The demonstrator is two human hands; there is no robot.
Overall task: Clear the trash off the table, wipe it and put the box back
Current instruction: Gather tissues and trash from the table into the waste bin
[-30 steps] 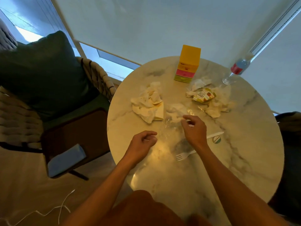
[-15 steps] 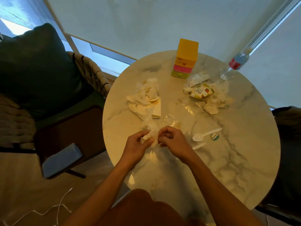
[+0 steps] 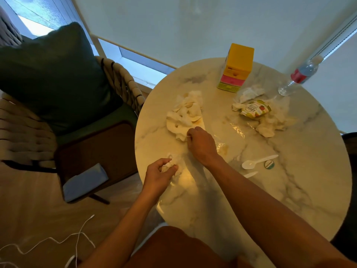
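Right hand moved onto napkin pile

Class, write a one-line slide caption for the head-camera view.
Left hand clutching a crumpled tissue, right hand reaching a tissue pile on the marble table.

left hand: fingers curled shut, grip closed on a crumpled wad, forearm angled up from below.
right hand: reached beyond the left grip, fingertips pinched, arm extended.
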